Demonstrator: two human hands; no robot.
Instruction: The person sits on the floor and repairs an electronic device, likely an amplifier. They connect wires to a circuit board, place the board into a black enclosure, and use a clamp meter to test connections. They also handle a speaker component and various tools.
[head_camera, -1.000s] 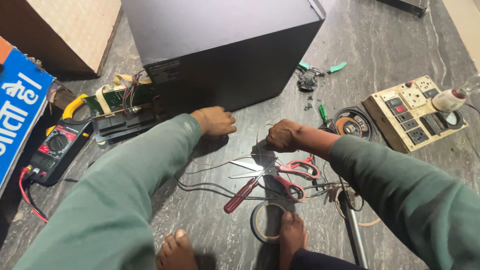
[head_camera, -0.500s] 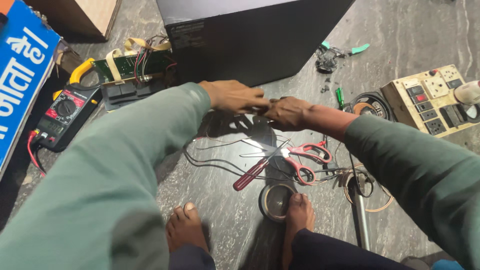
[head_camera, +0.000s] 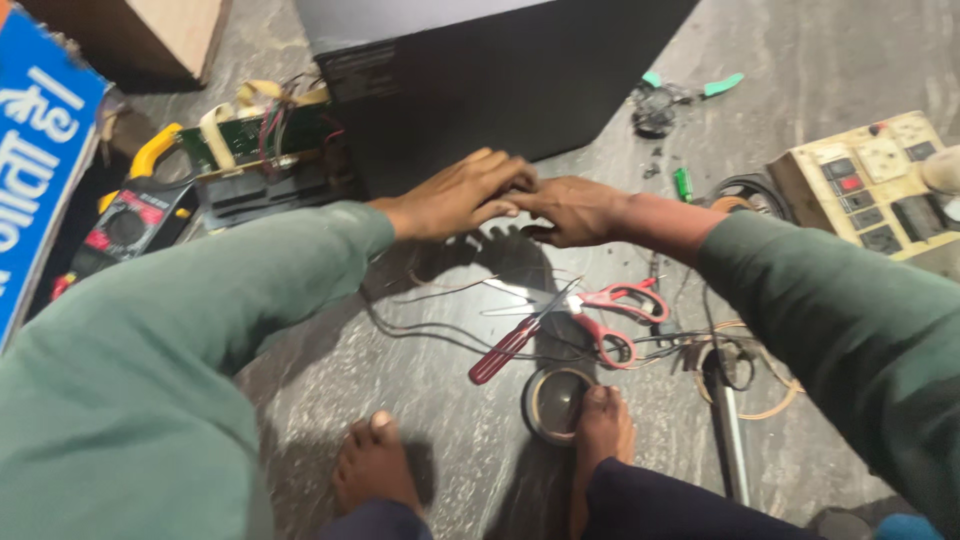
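Note:
My left hand (head_camera: 455, 195) and my right hand (head_camera: 570, 208) meet fingertip to fingertip just above the floor, in front of a large black box (head_camera: 500, 80). The left fingers lie stretched out and close together. My right fingers curl downward. Whatever sits between the fingertips is hidden. Thin dark wires (head_camera: 440, 295) trail across the floor from under the hands toward me. Both arms wear green sleeves.
Red-handled scissors (head_camera: 620, 310), a red-handled screwdriver (head_camera: 505, 350) and a tape roll (head_camera: 555, 400) lie near my bare feet (head_camera: 375, 460). At the left are a circuit board (head_camera: 260, 140), a multimeter (head_camera: 130, 220) and a blue sign (head_camera: 40, 150). A switchboard (head_camera: 870, 180) sits right.
My hands moved together from apart until the fingertips touch. The view shifted forward and left, so the black box and the tools slid in the frame.

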